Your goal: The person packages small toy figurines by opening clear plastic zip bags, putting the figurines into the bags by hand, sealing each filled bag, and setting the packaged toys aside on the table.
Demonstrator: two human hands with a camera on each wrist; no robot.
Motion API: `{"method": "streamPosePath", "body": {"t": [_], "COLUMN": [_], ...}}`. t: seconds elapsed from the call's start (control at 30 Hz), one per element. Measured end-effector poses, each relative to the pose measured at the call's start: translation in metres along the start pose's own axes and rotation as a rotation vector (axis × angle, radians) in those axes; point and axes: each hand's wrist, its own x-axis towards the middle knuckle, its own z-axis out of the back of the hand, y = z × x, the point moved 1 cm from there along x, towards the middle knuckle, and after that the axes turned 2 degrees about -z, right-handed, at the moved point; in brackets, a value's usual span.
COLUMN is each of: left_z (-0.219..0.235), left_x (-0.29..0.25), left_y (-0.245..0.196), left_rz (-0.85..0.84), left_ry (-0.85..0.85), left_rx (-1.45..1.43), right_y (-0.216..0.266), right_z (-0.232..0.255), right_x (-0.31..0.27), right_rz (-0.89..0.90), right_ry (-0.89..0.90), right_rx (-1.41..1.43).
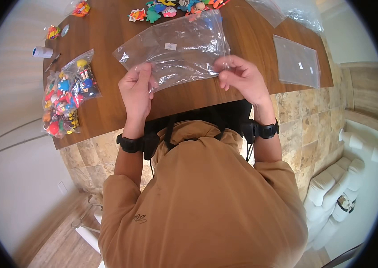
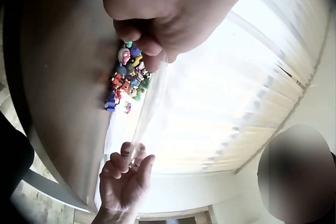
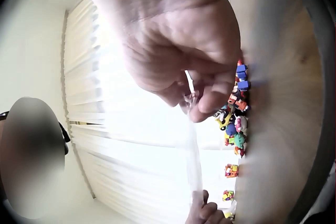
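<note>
A clear plastic bag with a small white label is stretched between both hands over the near part of the table. My left hand pinches its near left corner between thumb and fingers. At the near right corner, my right hand pinches the plastic, which shows between its fingertips in the right wrist view. The bag looks flat, with nothing inside it. Beyond it lies a pile of colourful toy figures, partly seen through the plastic.
Filled bags of toy figures lie at the table's left edge, with a white cylinder behind them. Small toy bundles stand at the far left. On the right rests another clear bag; more plastic bags lie behind it.
</note>
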Motion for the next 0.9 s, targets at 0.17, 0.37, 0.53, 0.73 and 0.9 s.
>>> {"method": "streamPosePath", "body": {"t": [0.17,0.37,0.53,0.73,0.9], "left_z": [-0.002,-0.005,0.000,-0.002,-0.020], "left_x": [-0.005,-0.015,-0.021,-0.026,-0.025], "left_y": [0.001,0.001,0.008,0.007,-0.004], "left_rz": [0.048,0.065,0.006,0.070,-0.121], "left_ry": [0.006,0.085,0.176,0.205,0.231], "left_rx": [-0.018,0.082,0.155,0.184,0.089], "right_y": [-0.025,-0.003,-0.012,-0.016,-0.007], "right_z": [0.023,0.007,0.015,0.011,0.024], "right_x": [0.001,-0.001,0.011,0.008,-0.008], "right_rz": [0.073,0.194,0.146,0.275,0.233], "right_ry": [0.024,-0.033,-0.121,-0.376,-0.148], "right_rx": [0.037,0.121,0.202,0.117,0.095]}}
